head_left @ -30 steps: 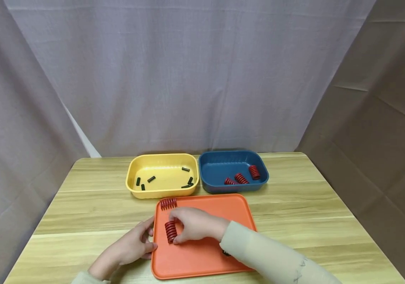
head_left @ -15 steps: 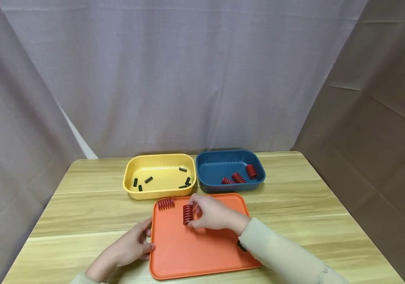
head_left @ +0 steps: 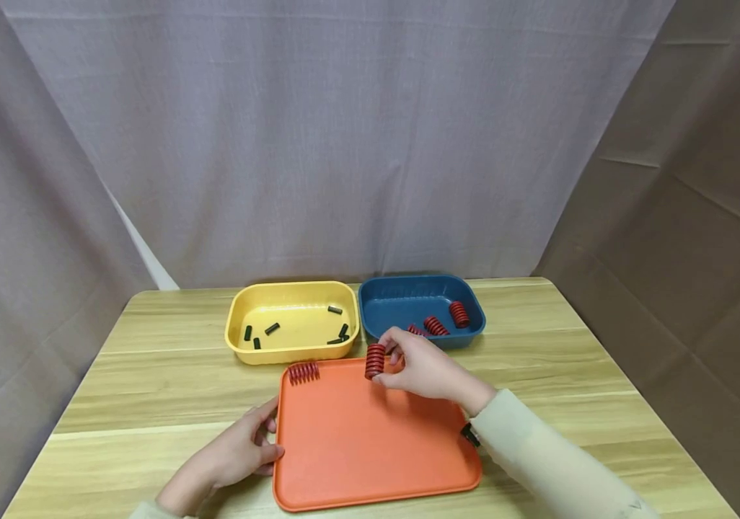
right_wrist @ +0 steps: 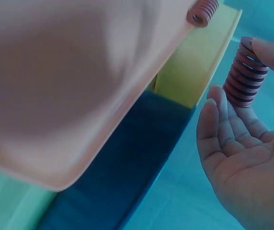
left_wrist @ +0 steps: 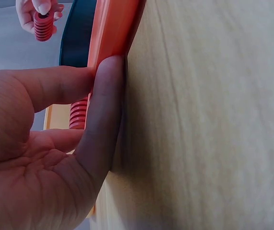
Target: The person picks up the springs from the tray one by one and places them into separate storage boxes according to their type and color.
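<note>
My right hand (head_left: 425, 367) pinches a red coil spring (head_left: 375, 361) between thumb and fingers, raised over the far part of the orange tray (head_left: 370, 447). In the right wrist view, the thumb presses one end of this spring (right_wrist: 246, 72) and fingers support the other. My left hand (head_left: 234, 447) holds the tray's left edge, its thumb on the rim; the left wrist view shows one finger (left_wrist: 106, 105) against the tray's side. A second red spring (head_left: 304, 372) lies in the tray's far left corner.
Behind the tray stands a yellow bin (head_left: 292, 355) with several small dark springs. Beside it, a blue bin (head_left: 396, 306) contains several red springs, partly behind the right hand. A black object (head_left: 470, 434) shows at the right sleeve. Grey curtain (head_left: 344, 144) hangs behind the wooden table (head_left: 162, 389).
From the tray's left side, the right hand has lifted the red spring and carried it right and away, toward the blue bin. The left hand has stayed at the tray's edge.
</note>
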Action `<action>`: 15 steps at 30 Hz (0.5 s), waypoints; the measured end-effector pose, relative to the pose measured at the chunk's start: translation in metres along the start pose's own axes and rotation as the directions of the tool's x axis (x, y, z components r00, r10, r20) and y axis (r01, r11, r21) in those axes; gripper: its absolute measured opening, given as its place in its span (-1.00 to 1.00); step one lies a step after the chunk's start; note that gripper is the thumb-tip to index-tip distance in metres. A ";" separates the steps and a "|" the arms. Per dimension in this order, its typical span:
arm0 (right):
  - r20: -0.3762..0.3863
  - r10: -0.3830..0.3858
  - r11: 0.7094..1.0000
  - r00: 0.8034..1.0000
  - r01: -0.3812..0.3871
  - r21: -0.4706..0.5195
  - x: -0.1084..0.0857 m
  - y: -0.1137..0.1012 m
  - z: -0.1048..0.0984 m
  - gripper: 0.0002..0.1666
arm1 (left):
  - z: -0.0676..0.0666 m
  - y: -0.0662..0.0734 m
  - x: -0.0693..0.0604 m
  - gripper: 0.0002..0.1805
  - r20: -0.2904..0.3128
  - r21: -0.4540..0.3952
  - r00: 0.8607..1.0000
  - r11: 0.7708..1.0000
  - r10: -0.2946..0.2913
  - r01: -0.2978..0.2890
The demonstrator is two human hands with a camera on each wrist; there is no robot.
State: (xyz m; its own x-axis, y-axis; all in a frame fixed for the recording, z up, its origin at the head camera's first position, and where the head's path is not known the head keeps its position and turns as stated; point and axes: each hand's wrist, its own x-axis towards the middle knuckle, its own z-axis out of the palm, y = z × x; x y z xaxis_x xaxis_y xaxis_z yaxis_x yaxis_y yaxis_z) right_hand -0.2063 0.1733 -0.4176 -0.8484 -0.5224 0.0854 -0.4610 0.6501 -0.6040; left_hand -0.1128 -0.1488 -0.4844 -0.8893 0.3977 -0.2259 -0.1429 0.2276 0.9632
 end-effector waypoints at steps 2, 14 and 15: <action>-0.021 -0.001 1.000 1.000 0.000 -0.004 0.000 0.003 -0.003 -0.49 | 0.000 0.001 0.000 -0.04 0.001 -0.001 1.000 1.000 -0.007 0.007; -0.212 0.071 0.997 0.975 -0.069 0.019 0.007 0.014 -0.012 -0.42 | 0.000 0.001 0.000 -0.04 0.008 -0.005 1.000 1.000 -0.003 0.003; -0.233 0.081 0.997 0.969 -0.079 0.020 0.007 0.016 -0.012 -0.42 | 0.000 0.001 0.000 -0.04 0.008 -0.004 1.000 1.000 -0.001 0.001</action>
State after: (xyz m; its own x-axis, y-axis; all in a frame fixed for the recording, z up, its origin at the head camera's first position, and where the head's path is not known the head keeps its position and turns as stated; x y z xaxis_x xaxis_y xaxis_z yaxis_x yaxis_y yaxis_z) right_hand -0.2229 0.1863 -0.4170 -0.9202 -0.3251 0.2182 -0.3876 0.6779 -0.6247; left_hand -0.1133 -0.1488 -0.4831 -0.8857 0.4043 -0.2283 -0.1460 0.2244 0.9635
